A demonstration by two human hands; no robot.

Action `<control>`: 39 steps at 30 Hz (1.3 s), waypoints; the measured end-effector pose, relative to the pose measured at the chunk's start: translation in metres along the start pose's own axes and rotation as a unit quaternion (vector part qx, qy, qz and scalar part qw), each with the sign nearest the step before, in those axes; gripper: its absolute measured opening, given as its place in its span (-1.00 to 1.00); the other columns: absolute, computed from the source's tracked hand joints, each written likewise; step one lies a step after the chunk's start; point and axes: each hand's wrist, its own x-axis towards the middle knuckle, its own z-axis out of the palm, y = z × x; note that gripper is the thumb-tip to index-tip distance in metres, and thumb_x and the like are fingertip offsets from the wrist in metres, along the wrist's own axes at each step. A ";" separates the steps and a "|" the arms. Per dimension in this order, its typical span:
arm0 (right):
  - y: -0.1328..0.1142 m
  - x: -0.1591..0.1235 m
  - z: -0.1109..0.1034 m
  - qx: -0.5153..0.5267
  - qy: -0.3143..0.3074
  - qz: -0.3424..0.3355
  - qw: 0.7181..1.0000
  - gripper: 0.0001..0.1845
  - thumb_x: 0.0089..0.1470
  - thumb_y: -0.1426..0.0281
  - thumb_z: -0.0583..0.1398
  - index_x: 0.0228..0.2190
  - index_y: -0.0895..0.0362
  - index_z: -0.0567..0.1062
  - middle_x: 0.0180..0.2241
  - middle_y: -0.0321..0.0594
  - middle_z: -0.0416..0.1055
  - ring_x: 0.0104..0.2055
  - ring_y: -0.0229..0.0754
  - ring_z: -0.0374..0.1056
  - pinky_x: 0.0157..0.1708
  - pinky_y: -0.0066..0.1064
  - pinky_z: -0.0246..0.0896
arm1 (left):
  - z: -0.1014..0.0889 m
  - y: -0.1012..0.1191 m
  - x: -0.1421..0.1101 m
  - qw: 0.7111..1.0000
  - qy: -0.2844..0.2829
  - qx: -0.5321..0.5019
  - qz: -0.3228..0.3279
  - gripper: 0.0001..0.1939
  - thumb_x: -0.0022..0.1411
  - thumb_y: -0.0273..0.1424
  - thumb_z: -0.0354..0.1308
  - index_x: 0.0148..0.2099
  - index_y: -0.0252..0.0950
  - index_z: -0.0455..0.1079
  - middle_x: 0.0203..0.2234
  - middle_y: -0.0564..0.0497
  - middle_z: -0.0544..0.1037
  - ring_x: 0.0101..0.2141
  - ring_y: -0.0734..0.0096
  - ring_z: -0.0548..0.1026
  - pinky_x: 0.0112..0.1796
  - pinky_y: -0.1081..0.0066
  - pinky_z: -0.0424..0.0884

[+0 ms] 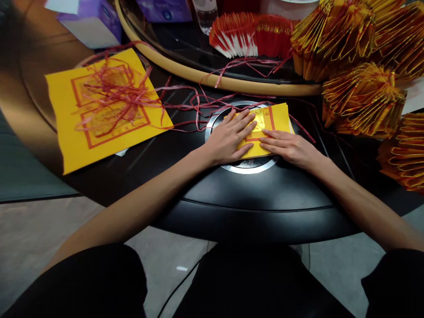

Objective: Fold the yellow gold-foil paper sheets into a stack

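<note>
My left hand (230, 137) and my right hand (288, 148) lie flat on a folded sheet of yellow joss paper (274, 123), pressing it from both sides with the fingertips almost meeting. Its red printed border shows between my fingers. The paper rests on a round steel fitting (248, 166) set in the black table, partly hidden by my hands. To the left lies a large unfolded yellow sheet with red print (61, 110), covered by a tangle of thin red ribbon strands (115, 95). Loose strands trail across the table towards my hands.
Several large folded yellow-and-red paper fan bundles (362, 99) are piled at the right. A bundle of red-and-white paper (251, 37) and a water bottle (205, 13) stand on a glass turntable with a tan rim (212, 77). Purple-and-white boxes (89, 22) sit at the top left.
</note>
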 end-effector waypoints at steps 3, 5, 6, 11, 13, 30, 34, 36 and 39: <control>0.000 0.000 0.000 0.002 -0.010 0.000 1.000 -0.55 0.51 0.41 -0.02 0.26 0.14 0.46 0.30 -0.10 0.43 0.48 -0.08 0.12 0.46 -0.03 0.13 | 0.000 0.000 0.000 1.000 -0.002 0.000 -0.002 -0.24 0.49 0.05 -0.11 0.56 -0.20 0.02 0.49 -0.25 0.14 0.49 -0.10 0.02 0.41 -0.20 -0.13; 0.000 0.000 -0.001 0.008 -0.014 0.009 1.000 -0.55 0.51 0.41 -0.02 0.27 0.11 0.46 0.31 -0.13 0.42 0.48 -0.09 0.12 0.47 -0.02 0.12 | 0.000 0.000 0.000 1.000 -0.002 0.001 -0.002 -0.25 0.49 0.04 -0.11 0.56 -0.20 0.01 0.49 -0.25 0.13 0.49 -0.10 0.02 0.41 -0.20 -0.13; 0.000 0.000 -0.001 0.014 -0.015 0.015 1.000 -0.55 0.51 0.41 -0.02 0.27 0.08 0.46 0.31 -0.14 0.41 0.48 -0.10 0.12 0.47 -0.02 0.10 | 0.000 0.000 0.000 1.000 -0.002 0.001 -0.002 -0.25 0.50 0.04 -0.11 0.56 -0.20 0.01 0.49 -0.25 0.13 0.49 -0.10 0.02 0.41 -0.20 -0.13; 0.000 0.000 -0.001 0.033 -0.017 0.022 0.999 -0.56 0.50 0.40 -0.01 0.26 0.07 0.47 0.31 -0.16 0.41 0.49 -0.12 0.10 0.49 -0.05 0.06 | 0.000 0.000 0.000 1.000 0.002 0.002 -0.005 -0.21 0.46 0.11 -0.09 0.56 -0.15 0.00 0.49 -0.22 0.14 0.49 -0.09 0.03 0.41 -0.20 -0.15; 0.000 0.000 0.000 0.033 -0.014 0.020 0.999 -0.56 0.50 0.41 0.00 0.26 0.07 0.48 0.31 -0.15 0.41 0.48 -0.11 0.12 0.48 -0.03 0.07 | 0.000 0.000 0.000 1.000 0.003 0.001 -0.006 -0.20 0.46 0.12 -0.09 0.56 -0.14 0.02 0.49 -0.22 0.16 0.49 -0.08 0.04 0.41 -0.21 -0.14; -0.004 0.001 -0.002 0.026 -0.016 0.029 0.999 -0.56 0.49 0.42 0.02 0.27 0.04 0.47 0.30 -0.17 0.42 0.48 -0.11 0.13 0.47 -0.01 0.11 | -0.001 0.003 0.000 1.000 -0.004 -0.007 -0.026 -0.26 0.47 0.09 -0.12 0.52 -0.15 0.11 0.48 -0.17 0.17 0.48 -0.08 0.06 0.40 -0.29 -0.21; -0.006 0.001 -0.003 0.031 -0.013 0.038 0.999 -0.56 0.49 0.41 0.02 0.25 0.03 0.48 0.30 -0.19 0.43 0.47 -0.11 0.14 0.47 -0.02 0.12 | 0.000 0.003 0.000 0.999 -0.017 -0.001 -0.028 -0.27 0.49 0.08 -0.21 0.51 -0.20 0.13 0.49 -0.20 0.15 0.49 -0.04 0.05 0.41 -0.26 -0.28; -0.006 0.002 -0.002 0.026 -0.012 0.042 0.999 -0.57 0.49 0.41 0.02 0.24 0.04 0.49 0.29 -0.18 0.44 0.46 -0.11 0.16 0.46 -0.02 0.14 | 0.000 0.003 0.000 0.999 -0.023 0.001 -0.028 -0.27 0.50 0.05 -0.23 0.50 -0.24 0.15 0.48 -0.25 0.14 0.49 -0.04 0.05 0.41 -0.25 -0.29; -0.006 0.002 -0.001 0.015 -0.009 0.043 0.999 -0.57 0.48 0.43 0.03 0.23 0.06 0.50 0.27 -0.15 0.46 0.45 -0.09 0.19 0.45 -0.01 0.15 | 0.001 0.002 0.000 0.999 -0.022 -0.006 -0.028 -0.29 0.49 0.05 -0.21 0.50 -0.18 0.14 0.48 -0.24 0.16 0.48 -0.06 0.07 0.41 -0.27 -0.30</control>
